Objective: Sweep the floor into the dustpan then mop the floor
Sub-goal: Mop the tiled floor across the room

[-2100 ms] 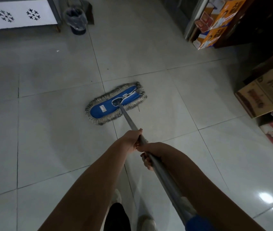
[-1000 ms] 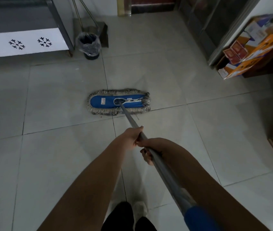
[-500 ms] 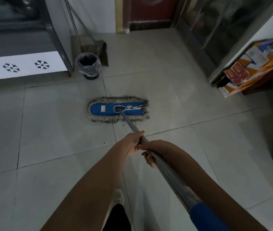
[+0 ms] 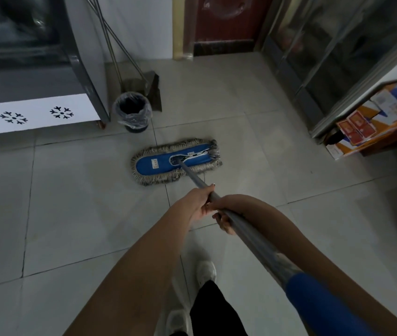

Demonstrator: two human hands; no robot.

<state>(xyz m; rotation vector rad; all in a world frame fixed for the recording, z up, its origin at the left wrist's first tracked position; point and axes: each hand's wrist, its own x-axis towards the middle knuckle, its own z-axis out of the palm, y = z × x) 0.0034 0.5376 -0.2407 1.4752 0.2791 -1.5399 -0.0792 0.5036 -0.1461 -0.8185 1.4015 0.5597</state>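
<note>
Both hands grip the mop handle [image 4: 245, 229], the left hand [image 4: 198, 201] just ahead of the right hand [image 4: 229, 212]. The mop head [image 4: 158, 163] lies flat on the tiled floor [image 4: 76, 209], near the bin [image 4: 133, 112].

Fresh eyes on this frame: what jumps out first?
The blue mop head with its grey fringe lies flat on the tiled floor mid-frame. The left hand and, just behind it, the right hand grip its metal handle. Beyond it, a lined bin stands beside a dustpan.
</note>
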